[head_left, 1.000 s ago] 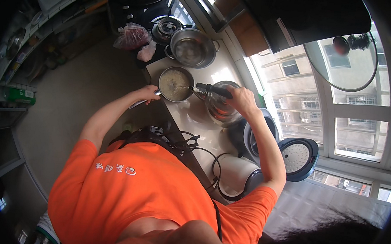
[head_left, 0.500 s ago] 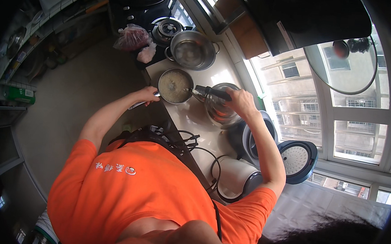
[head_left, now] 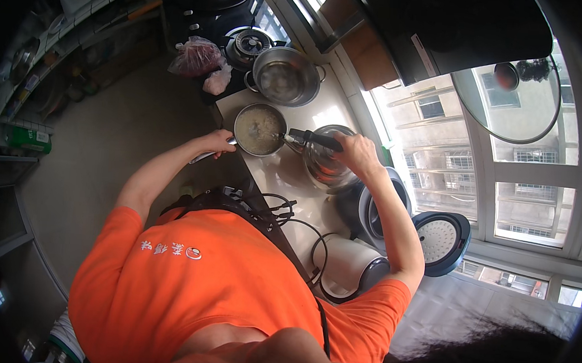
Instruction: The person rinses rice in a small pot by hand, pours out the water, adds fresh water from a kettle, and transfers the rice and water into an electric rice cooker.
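My left hand is closed round the metal handle of a small saucepan. Inside the pan lies a pale, grainy mix in cloudy liquid, probably rice. My right hand is wrapped round the black handle of a shiny steel kettle. Its spout end reaches the pan's right rim, where bright glints look like water running in. The kettle's far side is partly hidden by my hand and the handle.
A large steel pot stands beyond the pan, beside a gas burner and a plastic bag. To the right are an open rice cooker and a white appliance. Black cords cross the counter.
The mix in the pan looks wetter and cloudier, with its swirl changed. Both hands keep their grips, nearly unmoved.
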### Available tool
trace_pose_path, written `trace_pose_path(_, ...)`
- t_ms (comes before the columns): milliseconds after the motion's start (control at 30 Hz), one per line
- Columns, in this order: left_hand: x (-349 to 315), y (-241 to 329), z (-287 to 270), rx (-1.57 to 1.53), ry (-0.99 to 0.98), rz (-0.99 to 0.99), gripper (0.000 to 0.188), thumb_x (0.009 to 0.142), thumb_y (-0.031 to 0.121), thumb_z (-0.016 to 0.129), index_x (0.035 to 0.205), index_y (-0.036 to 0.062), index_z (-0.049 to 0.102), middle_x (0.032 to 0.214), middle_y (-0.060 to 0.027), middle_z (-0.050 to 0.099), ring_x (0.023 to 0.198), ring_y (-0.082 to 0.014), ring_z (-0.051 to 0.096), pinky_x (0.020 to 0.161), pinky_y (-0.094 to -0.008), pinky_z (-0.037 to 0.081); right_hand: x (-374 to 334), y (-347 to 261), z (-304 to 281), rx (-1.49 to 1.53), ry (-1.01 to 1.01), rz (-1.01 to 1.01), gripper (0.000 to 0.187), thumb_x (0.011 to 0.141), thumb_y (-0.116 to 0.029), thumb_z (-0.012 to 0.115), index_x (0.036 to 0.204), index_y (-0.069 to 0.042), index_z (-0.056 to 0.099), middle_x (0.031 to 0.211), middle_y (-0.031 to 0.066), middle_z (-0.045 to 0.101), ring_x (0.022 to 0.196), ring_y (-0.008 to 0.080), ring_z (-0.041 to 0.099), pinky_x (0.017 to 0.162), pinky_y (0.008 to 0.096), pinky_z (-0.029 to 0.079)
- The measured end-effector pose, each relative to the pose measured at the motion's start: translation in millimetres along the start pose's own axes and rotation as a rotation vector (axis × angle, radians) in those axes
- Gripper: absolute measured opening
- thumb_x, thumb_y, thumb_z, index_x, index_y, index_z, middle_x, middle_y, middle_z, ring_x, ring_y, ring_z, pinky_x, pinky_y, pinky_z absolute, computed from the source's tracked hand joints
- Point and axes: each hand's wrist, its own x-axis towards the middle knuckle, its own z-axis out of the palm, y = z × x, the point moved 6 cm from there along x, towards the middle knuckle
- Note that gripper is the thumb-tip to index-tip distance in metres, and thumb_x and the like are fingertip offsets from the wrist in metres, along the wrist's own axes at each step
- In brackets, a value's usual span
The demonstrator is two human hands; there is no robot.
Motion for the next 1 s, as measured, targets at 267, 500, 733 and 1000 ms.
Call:
trace_pose_path(267,-3,1,-1,-0.006,0.015,0.013,0.022,0.071,0.019,0.059,0.072,0.0010,0.046,0.055,-0.0039,0.048,0.040,-0.0102,0.047,0.036,-0.0251,0.042,1,1,-1,-0.029,0.006,-0.025,0.027,0.065,-0.020,0.065,0.089,-0.011,0.057,0.066,0.0136,0.059,0.067,0.0297,0.059,0.060,0.0380,0.046)
trace_pose_path(500,5,-6,2,-0.012,0.000,0.015,0.021,0.071,0.017,0.058,0.072,0.0002,0.047,0.055,-0.0041,0.048,0.038,-0.0108,0.046,0.035,-0.0253,0.041,-12,58,12,0.193,0.146,0.113,0.019,0.062,-0.019,0.064,0.080,-0.012,0.060,0.063,0.0129,0.058,0.063,0.0316,0.058,0.059,0.0387,0.047)
trace_pose_path(733,3,-6,0,-0.010,0.002,0.003,0.022,0.070,0.018,0.059,0.072,0.0004,0.047,0.055,-0.0043,0.048,0.039,-0.0115,0.047,0.035,-0.0259,0.043,-25,113,24,0.353,0.373,0.191,0.014,0.061,-0.014,0.063,0.071,-0.008,0.056,0.057,0.0161,0.053,0.058,0.0346,0.054,0.053,0.0392,0.042)
trace_pose_path(1000,-1,-3,-1,0.006,0.013,-0.008,0.023,0.072,0.020,0.060,0.072,0.0004,0.047,0.055,-0.0035,0.048,0.044,-0.0093,0.048,0.038,-0.0240,0.042,-23,151,35,0.289,0.547,0.326,0.015,0.061,-0.015,0.065,0.069,-0.007,0.055,0.053,0.0141,0.052,0.055,0.0322,0.054,0.050,0.0368,0.041)
